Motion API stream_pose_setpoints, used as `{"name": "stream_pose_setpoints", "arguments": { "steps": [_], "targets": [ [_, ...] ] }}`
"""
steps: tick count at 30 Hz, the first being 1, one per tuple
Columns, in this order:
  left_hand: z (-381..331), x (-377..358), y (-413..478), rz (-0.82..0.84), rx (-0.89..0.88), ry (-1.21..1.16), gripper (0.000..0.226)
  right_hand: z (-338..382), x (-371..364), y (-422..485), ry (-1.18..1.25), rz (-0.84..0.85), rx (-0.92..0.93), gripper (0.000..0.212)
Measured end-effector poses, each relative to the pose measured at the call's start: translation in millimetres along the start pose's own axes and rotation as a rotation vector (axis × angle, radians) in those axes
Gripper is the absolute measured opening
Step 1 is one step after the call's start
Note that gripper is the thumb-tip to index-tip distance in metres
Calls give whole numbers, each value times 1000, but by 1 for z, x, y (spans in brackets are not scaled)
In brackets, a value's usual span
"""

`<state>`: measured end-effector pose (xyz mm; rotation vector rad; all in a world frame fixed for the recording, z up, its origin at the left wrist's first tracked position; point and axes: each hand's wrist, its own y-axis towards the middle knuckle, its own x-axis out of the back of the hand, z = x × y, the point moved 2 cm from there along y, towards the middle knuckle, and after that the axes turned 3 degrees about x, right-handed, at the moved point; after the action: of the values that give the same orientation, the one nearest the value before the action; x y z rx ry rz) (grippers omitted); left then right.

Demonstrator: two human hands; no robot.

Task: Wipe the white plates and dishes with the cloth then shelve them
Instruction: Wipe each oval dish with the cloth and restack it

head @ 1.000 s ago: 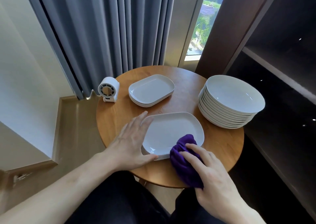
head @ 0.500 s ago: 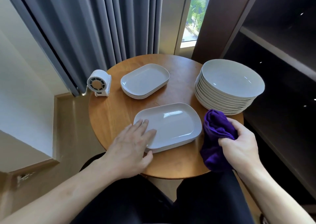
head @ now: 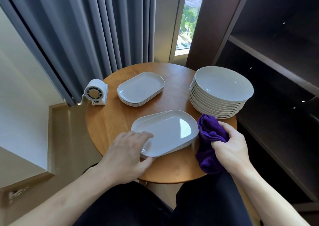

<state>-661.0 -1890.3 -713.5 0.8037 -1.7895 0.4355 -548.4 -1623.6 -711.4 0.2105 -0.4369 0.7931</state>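
Two hands: left (head: pixel 126 154) plate (head: pixel 170 132), right (head: pixel 232 149) cloth (head: pixel 209 130).

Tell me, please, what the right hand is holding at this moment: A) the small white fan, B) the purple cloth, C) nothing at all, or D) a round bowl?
B: the right hand has its fingers curled round the bunched purple cloth, just right of the rectangular plate that the left hand pinches at its near rim.
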Motion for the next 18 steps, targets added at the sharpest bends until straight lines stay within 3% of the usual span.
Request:
{"name": "stream_pose_setpoints", "arguments": {
  "steps": [6,11,18],
  "targets": [
    [-5,13,0,-139,51,-277,43,-2,3,2,33,-39,-16,62],
    [-6,16,3,-182,132,-801,47,0,1,2,10,-12,-34,65],
    [13,15,18,-147,477,-1236,42,-2,-8,-4,12,25,-1,63]
  ]
}}
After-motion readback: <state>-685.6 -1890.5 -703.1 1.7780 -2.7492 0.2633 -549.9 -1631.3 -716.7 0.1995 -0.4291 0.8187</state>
